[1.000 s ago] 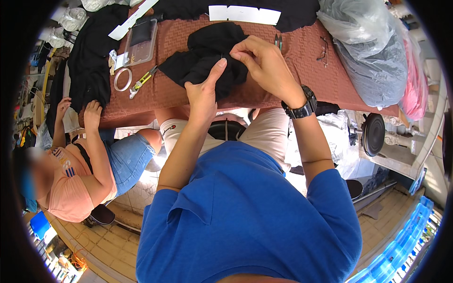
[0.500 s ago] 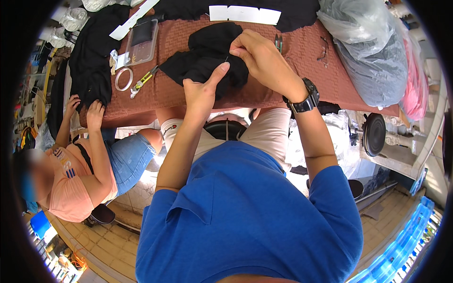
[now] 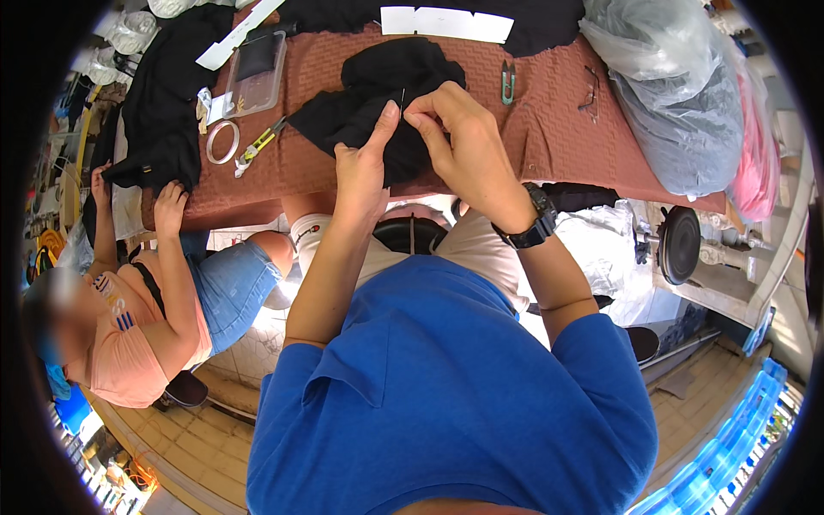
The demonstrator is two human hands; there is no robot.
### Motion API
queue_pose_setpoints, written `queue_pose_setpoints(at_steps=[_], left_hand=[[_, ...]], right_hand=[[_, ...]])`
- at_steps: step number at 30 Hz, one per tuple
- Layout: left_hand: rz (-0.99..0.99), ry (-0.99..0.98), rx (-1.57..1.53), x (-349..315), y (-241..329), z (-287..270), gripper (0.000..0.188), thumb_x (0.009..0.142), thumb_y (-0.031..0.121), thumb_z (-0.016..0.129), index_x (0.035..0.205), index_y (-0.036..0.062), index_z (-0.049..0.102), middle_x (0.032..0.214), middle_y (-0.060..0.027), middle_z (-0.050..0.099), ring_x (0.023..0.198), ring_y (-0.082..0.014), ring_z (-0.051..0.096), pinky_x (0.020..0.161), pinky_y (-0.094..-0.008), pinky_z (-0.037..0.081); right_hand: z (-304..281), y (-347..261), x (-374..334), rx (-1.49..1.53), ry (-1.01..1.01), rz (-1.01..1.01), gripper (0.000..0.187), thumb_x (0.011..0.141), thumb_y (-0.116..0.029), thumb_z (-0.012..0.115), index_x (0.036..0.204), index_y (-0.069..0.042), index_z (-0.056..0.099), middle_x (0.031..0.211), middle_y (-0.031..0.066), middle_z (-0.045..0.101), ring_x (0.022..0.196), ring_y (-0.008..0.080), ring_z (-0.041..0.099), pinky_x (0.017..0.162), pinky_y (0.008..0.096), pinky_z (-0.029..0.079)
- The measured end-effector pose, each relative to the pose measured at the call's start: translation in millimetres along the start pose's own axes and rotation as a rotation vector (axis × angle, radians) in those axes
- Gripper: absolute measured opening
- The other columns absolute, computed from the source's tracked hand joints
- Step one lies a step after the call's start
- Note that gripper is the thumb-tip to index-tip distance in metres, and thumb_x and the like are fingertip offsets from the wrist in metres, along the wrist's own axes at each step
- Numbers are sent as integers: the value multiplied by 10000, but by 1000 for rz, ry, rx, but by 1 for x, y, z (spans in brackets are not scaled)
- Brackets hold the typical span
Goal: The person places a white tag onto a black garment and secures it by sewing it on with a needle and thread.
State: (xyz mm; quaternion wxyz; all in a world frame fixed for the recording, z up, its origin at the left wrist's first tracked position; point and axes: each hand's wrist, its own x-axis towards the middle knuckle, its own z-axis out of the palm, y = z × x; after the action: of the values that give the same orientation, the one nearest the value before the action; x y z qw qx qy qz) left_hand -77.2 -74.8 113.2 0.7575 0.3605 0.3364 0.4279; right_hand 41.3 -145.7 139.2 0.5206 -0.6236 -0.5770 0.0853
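A piece of black fabric (image 3: pixel 382 73) lies bunched at the near edge of the table. My left hand (image 3: pixel 362 163) grips its near side, thumb up and fingers partly hidden by the cloth. Just right of that thumb, a thin sewing needle (image 3: pixel 403 94) points upward. My right hand (image 3: pixel 463 142) is closed in a pinch at the needle's lower end, close above the fabric. Any thread is too fine to make out.
Thread snips (image 3: pixel 508 83) and glasses (image 3: pixel 590 94) lie to the right, before large plastic bags (image 3: pixel 678 112). Left are a yellow cutter (image 3: pixel 259 148), a tape roll (image 3: pixel 223 142) and a clear box (image 3: pixel 273 90). A co-worker (image 3: pixel 146 318) handles black cloth (image 3: pixel 167 94) at far left.
My right hand has come down and left, closer to my left thumb. The needle now stands upright between them. The co-worker's far hand has shifted, lifting a corner of black cloth.
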Motion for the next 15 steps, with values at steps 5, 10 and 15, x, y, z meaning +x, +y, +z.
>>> queue_pose_setpoints(at_steps=[5, 10, 15], left_hand=[[-15, -62, 19, -1, 3, 3, 222, 906, 119, 760, 1079, -17, 730, 1060, -63, 720, 948, -105, 661, 855, -265, 520], [-26, -3, 40, 0, 3, 6, 226, 893, 121, 772, 1064, -21, 730, 1052, -56, 721, 938, -99, 663, 840, -254, 521], [-71, -29, -18, -1, 0, 2, 222, 895, 128, 770, 1065, -9, 730, 1045, -47, 718, 930, -96, 665, 830, -255, 524]], right_hand=[[11, 2, -11, -6, 98, 37, 72, 874, -6, 668, 940, 9, 641, 859, 141, 571, 823, 343, 569, 720, 432, 474], [17, 5, -17, -32, 131, -37, 113, 842, 5, 700, 945, 6, 654, 850, 130, 565, 814, 330, 564, 710, 421, 473], [15, 6, -15, -124, 151, -115, 163, 791, -6, 741, 921, -23, 644, 863, 100, 541, 819, 303, 563, 705, 411, 464]])
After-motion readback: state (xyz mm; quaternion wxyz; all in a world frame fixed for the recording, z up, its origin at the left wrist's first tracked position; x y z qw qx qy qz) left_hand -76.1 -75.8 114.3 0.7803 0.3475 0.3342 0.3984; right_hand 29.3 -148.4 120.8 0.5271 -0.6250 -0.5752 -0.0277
